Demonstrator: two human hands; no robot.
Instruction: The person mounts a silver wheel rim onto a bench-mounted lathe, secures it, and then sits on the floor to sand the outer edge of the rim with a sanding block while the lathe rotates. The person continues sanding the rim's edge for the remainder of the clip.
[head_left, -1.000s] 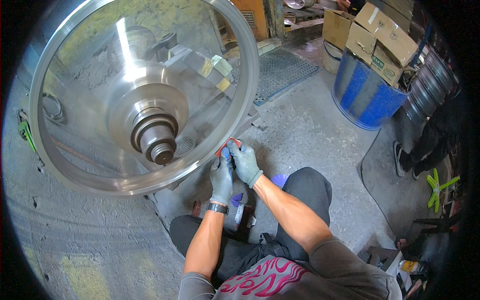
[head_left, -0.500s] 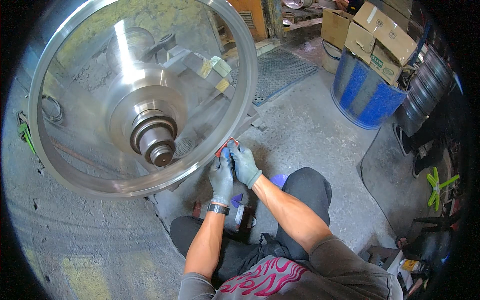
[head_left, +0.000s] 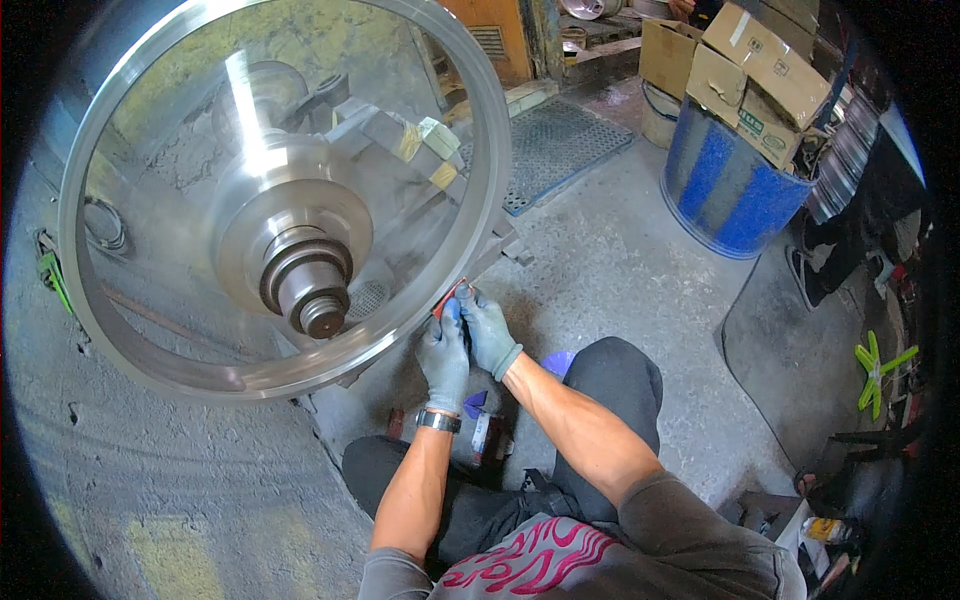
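A large bright metal wheel rim [head_left: 492, 190] stands at upper left on a stepped shaft [head_left: 305, 270]. Its middle is smeared and see-through, as if spinning. At the rim's lower right edge, a small red piece like folded abrasive paper [head_left: 447, 298] is pinched between my gloved fingers. My left hand [head_left: 443, 360], in a grey glove, is closed on its lower end and lies close to the rim. Just right of it, my right hand [head_left: 490, 333], gloved too, closes on the upper end. Fingers partly cover the piece; whether it touches the metal is hard to see.
Between my knees are a small can [head_left: 484, 432] and purple scraps [head_left: 475, 403]. A blue striped drum [head_left: 735, 190] holds cardboard boxes [head_left: 765, 70] at upper right. Beside it lies a perforated mat [head_left: 570, 150]. Another person's dark-clothed leg [head_left: 850, 235] is at far right, near a green star-shaped base [head_left: 872, 375].
My hands stay at almost the same place on the rim, still closed on the red piece. The view has shifted slightly. At far right, the other person's leg has moved.
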